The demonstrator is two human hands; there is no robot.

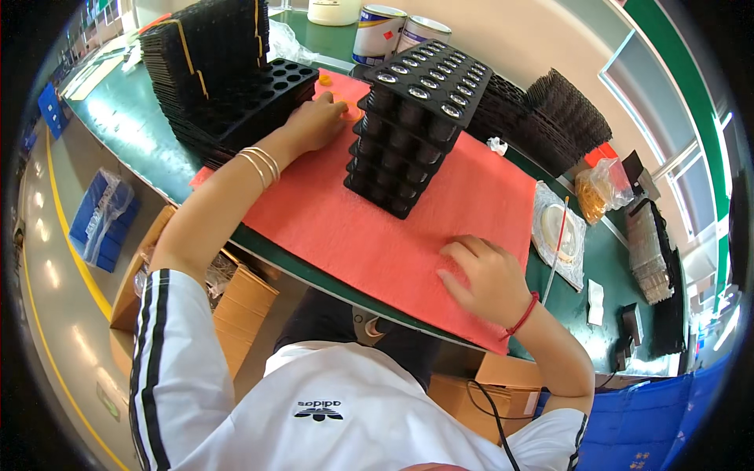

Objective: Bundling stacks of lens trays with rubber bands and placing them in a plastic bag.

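Note:
My left hand (316,124) reaches past the near side of a tall stack of black trays (400,125). Its bent fingers close at a small yellow rubber band (353,110) lying on the red mat (314,228); the fingertips are partly hidden. The top tray of that stack has rows of round pockets with shiny silver pieces in them. My right hand (488,281) rests on the mat near its front right part, fingers apart and loosely curved, holding nothing.
Black trays bound with yellow bands (196,71) stand at the left. More black trays (561,118) lie behind at right. Paint cans (378,35) stand at the back. On the right are a bag of yellow bands (601,190), a plastic-wrapped roll (558,231) and a thin rod (559,243).

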